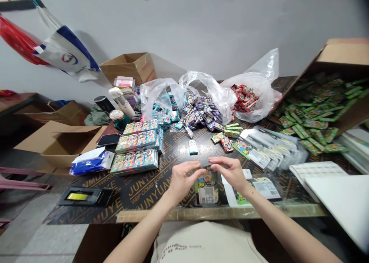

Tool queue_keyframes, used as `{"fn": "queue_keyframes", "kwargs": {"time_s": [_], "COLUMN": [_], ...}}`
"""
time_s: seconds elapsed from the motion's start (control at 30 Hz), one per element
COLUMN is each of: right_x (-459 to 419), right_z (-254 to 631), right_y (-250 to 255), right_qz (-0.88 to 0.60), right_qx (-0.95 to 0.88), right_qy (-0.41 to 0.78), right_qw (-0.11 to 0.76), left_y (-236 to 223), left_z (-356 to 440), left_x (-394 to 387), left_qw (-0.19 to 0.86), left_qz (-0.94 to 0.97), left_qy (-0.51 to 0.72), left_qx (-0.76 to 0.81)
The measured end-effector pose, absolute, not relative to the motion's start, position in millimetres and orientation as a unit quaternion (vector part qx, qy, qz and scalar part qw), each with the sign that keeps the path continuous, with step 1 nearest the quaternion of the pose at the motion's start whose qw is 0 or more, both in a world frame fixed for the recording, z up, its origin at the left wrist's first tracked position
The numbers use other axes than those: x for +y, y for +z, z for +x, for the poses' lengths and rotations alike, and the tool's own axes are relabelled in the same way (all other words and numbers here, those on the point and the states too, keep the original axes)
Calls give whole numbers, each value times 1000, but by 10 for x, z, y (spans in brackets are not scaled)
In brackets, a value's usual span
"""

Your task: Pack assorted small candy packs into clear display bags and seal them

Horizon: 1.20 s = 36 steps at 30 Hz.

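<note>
A clear plastic pouch with a printed, dark and colourful face and a pale label panel (pixel 208 195) lies near the table's front edge. At its top end, my left hand (pixel 184 178) has thumb and fingers curled in a pinch on the left side. Opposite it, my right hand (pixel 230 172) pinches the right side. The fingertips partly hide the pouch's rim. Just beyond the hands sits one small blue and white packet (pixel 193 147). A red packet (pixel 226 144) and several green packets (pixel 232 130) lie farther right. Under my right wrist is another printed pouch with white paper (pixel 245 197).
Stacked packets (pixel 135 160) stand left. Behind are plastic bags of blue (pixel 164 111), purple (pixel 203 111) and red packets (pixel 245 98). Fanned pouches (pixel 268 148) lie right, before a carton of green packets (pixel 314 109). A tape cutter (pixel 86 196) rests front left.
</note>
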State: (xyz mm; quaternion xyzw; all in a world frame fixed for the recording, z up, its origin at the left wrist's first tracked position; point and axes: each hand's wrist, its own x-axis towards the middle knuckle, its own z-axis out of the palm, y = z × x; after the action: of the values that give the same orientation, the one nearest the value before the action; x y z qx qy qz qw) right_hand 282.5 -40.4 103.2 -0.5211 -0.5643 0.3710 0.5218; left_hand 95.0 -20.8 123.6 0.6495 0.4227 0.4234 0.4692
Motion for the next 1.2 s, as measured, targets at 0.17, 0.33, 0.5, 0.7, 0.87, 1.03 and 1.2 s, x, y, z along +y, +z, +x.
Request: {"fn": "queue_keyframes", "kwargs": {"time_s": [0.17, 0.33, 0.5, 0.7, 0.87, 1.03, 1.2], "right_x": [-416, -371, -433, -626, -685, -817, -654], "right_z": [2839, 2821, 2881, 2940, 2947, 2784, 2566], "right_y": [1162, 1266, 1195, 954, 779, 316, 99], "right_qz": [-520, -500, -496, -443, -497, -517, -508], "right_qx": [-556, -575, -609, -696, -648, -590, -506], "right_qy": [431, 445, 405, 233, 287, 476, 544], "right_qw": [485, 469, 468, 514, 500, 397, 436], "left_y": [1303, 1350, 1328, 1238, 1167, 993, 808], "left_z": [924, 940, 926, 916, 870, 590, 226], "left_x": [-61, -4, -181, -237, -111, 58, 85], "left_qw": [521, 523, 335, 241, 317, 387, 384], "left_qz": [630, 643, 781, 851, 799, 663, 562], "left_qy": [362, 342, 370, 347, 376, 428, 454], "left_qx": [447, 443, 376, 311, 345, 478, 575]}}
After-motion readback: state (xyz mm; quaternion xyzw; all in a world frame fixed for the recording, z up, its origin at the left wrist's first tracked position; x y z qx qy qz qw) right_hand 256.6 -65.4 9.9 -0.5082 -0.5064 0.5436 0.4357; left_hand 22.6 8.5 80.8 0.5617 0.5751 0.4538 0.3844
